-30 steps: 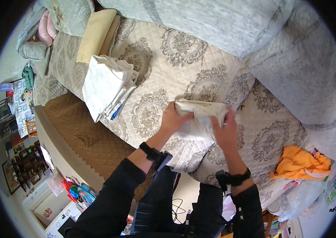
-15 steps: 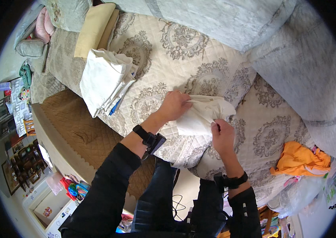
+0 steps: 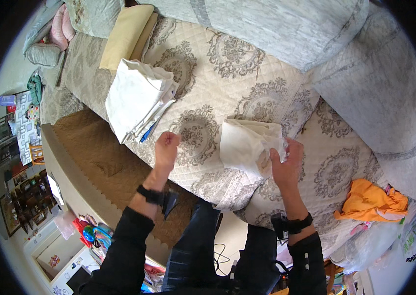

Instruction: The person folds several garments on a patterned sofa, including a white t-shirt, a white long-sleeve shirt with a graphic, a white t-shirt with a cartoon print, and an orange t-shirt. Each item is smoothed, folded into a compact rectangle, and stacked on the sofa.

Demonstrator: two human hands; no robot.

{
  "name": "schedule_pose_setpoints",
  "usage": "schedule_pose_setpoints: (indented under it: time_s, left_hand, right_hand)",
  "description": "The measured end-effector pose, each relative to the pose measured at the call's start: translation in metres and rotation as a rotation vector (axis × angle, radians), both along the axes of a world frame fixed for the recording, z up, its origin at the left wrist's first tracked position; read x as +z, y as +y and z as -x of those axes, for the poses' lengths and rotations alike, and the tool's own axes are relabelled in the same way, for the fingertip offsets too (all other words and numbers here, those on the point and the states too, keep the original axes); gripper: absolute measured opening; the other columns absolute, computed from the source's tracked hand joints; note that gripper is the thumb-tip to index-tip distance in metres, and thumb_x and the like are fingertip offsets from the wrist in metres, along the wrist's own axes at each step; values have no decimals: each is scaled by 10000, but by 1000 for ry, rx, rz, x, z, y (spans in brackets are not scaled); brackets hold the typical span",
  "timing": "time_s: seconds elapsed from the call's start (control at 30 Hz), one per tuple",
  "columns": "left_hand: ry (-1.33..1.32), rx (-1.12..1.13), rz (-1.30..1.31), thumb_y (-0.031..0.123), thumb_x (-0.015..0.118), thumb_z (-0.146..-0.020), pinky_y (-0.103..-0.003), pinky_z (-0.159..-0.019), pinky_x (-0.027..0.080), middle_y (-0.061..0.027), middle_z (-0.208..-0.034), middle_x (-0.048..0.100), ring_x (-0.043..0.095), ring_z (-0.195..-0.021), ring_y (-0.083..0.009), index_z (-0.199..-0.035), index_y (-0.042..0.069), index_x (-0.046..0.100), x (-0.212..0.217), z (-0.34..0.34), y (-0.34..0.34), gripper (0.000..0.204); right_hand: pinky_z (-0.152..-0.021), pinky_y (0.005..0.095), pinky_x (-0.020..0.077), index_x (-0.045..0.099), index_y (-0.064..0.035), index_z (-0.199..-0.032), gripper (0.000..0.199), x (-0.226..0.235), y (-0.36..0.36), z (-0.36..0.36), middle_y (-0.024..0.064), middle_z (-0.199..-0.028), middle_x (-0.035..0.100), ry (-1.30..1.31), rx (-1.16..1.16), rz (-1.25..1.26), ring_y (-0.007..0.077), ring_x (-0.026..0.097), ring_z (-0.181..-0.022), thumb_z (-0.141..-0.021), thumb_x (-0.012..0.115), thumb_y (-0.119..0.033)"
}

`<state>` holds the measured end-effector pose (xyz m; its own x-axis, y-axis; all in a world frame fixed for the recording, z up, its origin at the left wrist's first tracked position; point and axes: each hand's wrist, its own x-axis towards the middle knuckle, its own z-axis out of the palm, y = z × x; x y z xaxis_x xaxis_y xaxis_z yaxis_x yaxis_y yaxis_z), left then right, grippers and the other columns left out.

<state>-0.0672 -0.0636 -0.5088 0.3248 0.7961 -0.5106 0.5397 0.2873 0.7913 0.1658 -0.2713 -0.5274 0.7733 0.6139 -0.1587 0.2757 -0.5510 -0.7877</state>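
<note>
A folded white cloth [image 3: 247, 145] lies on the patterned sofa cover, with loose folds at its right end. My right hand [image 3: 288, 164] is at that end, thumb and fingers apart around the cloth's edge, not visibly gripping it. My left hand [image 3: 167, 150] is away to the left, over the sofa's front edge. Its fingers are curled in and nothing shows in them. Beyond it sits a thicker stack of folded white fabric [image 3: 136, 98], with a bit of blue at its lower edge.
A folded yellowish fabric [image 3: 127, 37] lies behind the white stack. Grey cushions [image 3: 350, 78] line the back and right. An orange garment [image 3: 372, 200] and a clear plastic bag [image 3: 370, 246] are at the right. Left stands a table with a brown quilted cover [image 3: 97, 162].
My left hand has let go of the white cloth and moved left. My right hand has loosened and shifted to the cloth's right edge. The cloth now lies flatter and more squared.
</note>
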Motion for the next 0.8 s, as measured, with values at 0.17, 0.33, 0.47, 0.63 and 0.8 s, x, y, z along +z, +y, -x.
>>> schedule_pose_setpoints:
  time_s: [0.17, 0.33, 0.47, 0.63, 0.8]
  left_hand:
    - [65, -756, -668, 259, 836, -539, -453, -808, 435, -179, -1208, 429, 505, -1020, -367, -1176, 110, 516, -5, -74, -93, 728]
    - [-179, -338, -292, 2, 649, -720, -337, -731, 498, -119, -871, 646, 627, -797, -219, -1053, 34, 590, -30, -43, -74, 340]
    - [16, 966, 399, 112, 434, -871, -290, -664, 519, -99, -879, 607, 607, -697, -180, -988, -11, 542, -26, 70, -23, 201]
    - [236, -163, -360, 100, 624, -773, -337, -637, 478, -123, -847, 572, 584, -726, -252, -938, 3, 578, -5, 54, -87, 196]
    - [414, -745, -932, 85, 636, -654, -430, -841, 405, -123, -846, 579, 519, -946, -310, -918, 49, 617, -24, -24, -5, 267]
  right_hand:
    - [-594, 327, 474, 604, 17, -965, 233, -5, 13, 5, 119, -702, 610, 319, 5, 78, 201, 577, -605, -769, 627, -107]
    - [-512, 248, 388, 604, -2, -945, 138, 41, 28, 23, 5, -602, 513, 726, 377, -322, 73, 449, -546, -827, 607, -75]
    - [-529, 298, 422, 615, -48, -1001, 218, 15, 14, -9, 40, -648, 559, 210, -74, 80, 140, 507, -551, -795, 658, -108]
    - [-571, 376, 455, 610, -49, -894, 158, -28, 19, -16, 88, -773, 574, -183, 325, 15, 262, 561, -626, -747, 651, -89]
    - [-605, 368, 470, 560, -50, -790, 86, 12, -9, -15, 108, -758, 553, 120, 482, -132, 299, 555, -677, -723, 614, -38]
